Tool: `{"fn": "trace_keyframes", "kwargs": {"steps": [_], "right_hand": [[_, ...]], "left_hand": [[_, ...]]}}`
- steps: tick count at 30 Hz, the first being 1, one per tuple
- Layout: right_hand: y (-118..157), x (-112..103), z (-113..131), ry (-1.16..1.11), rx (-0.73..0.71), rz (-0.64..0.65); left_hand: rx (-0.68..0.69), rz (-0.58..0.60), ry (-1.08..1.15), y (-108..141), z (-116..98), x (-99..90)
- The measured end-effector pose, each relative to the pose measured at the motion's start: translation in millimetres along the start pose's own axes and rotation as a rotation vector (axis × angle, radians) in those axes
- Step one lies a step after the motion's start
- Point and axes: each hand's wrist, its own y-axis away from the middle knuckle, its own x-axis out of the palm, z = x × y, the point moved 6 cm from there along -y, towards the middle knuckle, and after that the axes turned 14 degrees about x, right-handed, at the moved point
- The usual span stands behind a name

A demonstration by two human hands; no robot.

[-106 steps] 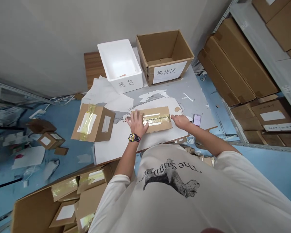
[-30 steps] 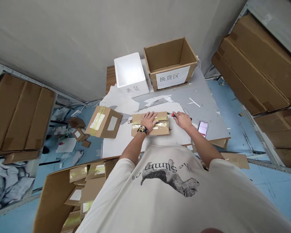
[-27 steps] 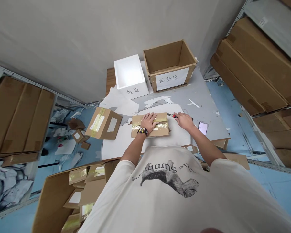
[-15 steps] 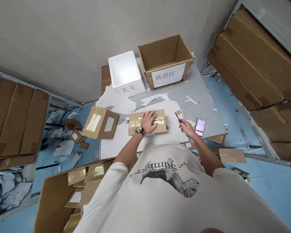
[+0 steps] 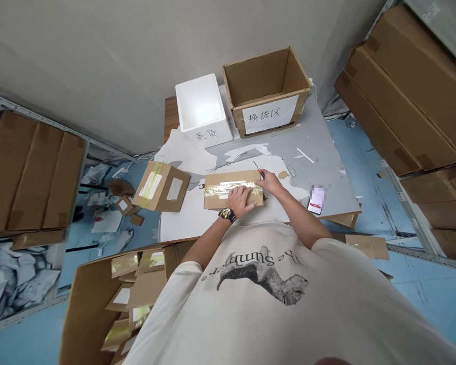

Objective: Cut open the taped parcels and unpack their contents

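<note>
While the small cardboard parcel (image 5: 216, 202) is pinned flat by the left hand (image 5: 239, 199), a small red-handled utility knife (image 5: 262, 174) is gripped in the right hand (image 5: 269, 181). Hands are apart but close, the right one at the parcel's far right corner, w/ the blade tip angled up past the edge. Parcel lies on a white sheet (image 5: 186, 225) on the tabletop (image 5: 319, 152), w/ shiny packing tape (image 5: 222, 190) running lengthwise across its top. Step in hand is judged to be slitting that tape; next move seems to call for the blade being set on the tape and drawn along it w/ the parcel kept pinned. No contact btwn blade and tape can be confirmed. A taped carton (image 5: 161, 186) is placed just left of the parcel. Beyond, a white foam box (image 5: 201, 109) is marked 退货 (returns) and an open cardboard box (image 5: 260, 76) is labelled 换货区 (exchange area). A phone (image 5: 315, 205) is seen near the tabletop's edge, screen pixelated. "The Summer" can be read, upside down, on the T-shirt (image 5: 258, 294).
</note>
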Motion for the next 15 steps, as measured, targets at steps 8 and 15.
{"fn": "trace_keyframes", "kwargs": {"steps": [8,15], "right_hand": [[-0.2,-7.8,0.0,0.010,-0.009,0.019],[30.1,-23.8,-43.5,-0.296,0.075,0.169]], "left_hand": [[-0.103,0.109,0.046,-29.0,-4.4,-8.4],[-0.071,0.044,0.012,-26.6,-14.3,-14.5]]}}
